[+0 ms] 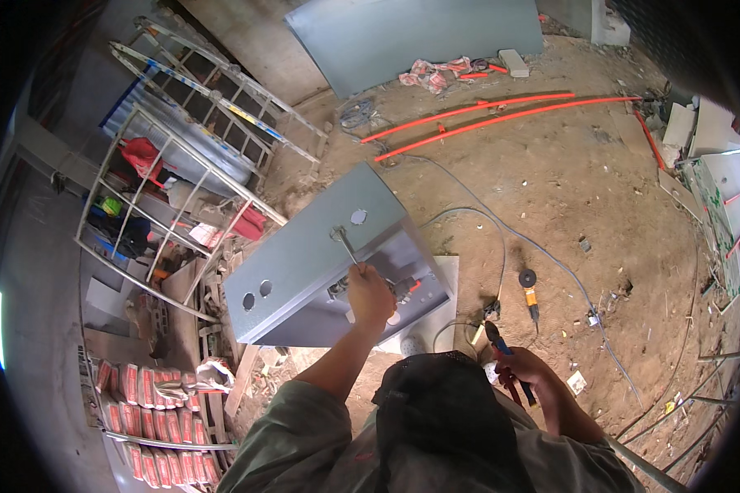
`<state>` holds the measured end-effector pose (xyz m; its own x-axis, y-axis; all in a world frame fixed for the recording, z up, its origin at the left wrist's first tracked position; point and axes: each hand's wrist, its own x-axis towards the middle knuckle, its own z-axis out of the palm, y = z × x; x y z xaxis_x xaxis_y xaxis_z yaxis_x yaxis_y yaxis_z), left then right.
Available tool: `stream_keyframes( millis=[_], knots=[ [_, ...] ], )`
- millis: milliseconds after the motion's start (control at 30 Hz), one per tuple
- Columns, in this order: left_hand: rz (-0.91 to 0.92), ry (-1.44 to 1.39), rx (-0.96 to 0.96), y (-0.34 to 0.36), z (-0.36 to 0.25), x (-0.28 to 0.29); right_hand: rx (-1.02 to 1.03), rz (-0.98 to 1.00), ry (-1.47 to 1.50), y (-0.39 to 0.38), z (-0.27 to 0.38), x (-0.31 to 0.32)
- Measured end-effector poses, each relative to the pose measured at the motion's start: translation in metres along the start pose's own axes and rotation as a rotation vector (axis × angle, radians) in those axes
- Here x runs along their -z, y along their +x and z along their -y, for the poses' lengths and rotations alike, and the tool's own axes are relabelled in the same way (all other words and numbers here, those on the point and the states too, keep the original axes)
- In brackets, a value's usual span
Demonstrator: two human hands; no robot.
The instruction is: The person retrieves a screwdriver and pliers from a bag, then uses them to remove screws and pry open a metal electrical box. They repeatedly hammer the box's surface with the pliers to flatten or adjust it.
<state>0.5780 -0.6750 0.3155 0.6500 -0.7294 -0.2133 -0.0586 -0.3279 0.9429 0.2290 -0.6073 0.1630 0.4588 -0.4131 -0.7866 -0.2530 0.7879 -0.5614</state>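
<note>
A grey metal box with several round holes in its side lies tilted in front of me, its open face toward me. My left hand is closed around a silver wrench, whose head points away over the holed side. Inside the box, parts sit near that hand, partly hidden by it. Lower right, beside the box, my right hand grips pliers with dark jaws and red and blue handles. Its fingers partly cover the handles.
A yellow angle grinder and cables lie on the dirt floor to the right. Orange pipes and a large grey panel are farther off. Ladders, a metal frame and stacked red-and-white packs stand left.
</note>
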Motion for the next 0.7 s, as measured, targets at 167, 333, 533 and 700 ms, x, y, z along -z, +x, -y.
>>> stream_keyframes(
  millis=[167, 333, 533, 700],
  knots=[
    [-0.068, 0.131, -0.114, 0.006, 0.018, 0.002, -0.021, 0.042, -0.156, 0.017, 0.017, -0.008],
    [-0.105, 0.247, -0.192, 0.009, 0.018, 0.003, 0.112, 0.080, -0.328, 0.016, 0.063, -0.026],
    [0.202, -0.725, 0.313, 0.012, 0.003, 0.014, 0.403, 0.177, -0.265, -0.035, 0.171, -0.059],
    [0.615, -1.126, 0.457, 0.039, 0.034, 0.029, 0.463, 0.186, -0.267, -0.026, 0.187, -0.061]
  ],
)
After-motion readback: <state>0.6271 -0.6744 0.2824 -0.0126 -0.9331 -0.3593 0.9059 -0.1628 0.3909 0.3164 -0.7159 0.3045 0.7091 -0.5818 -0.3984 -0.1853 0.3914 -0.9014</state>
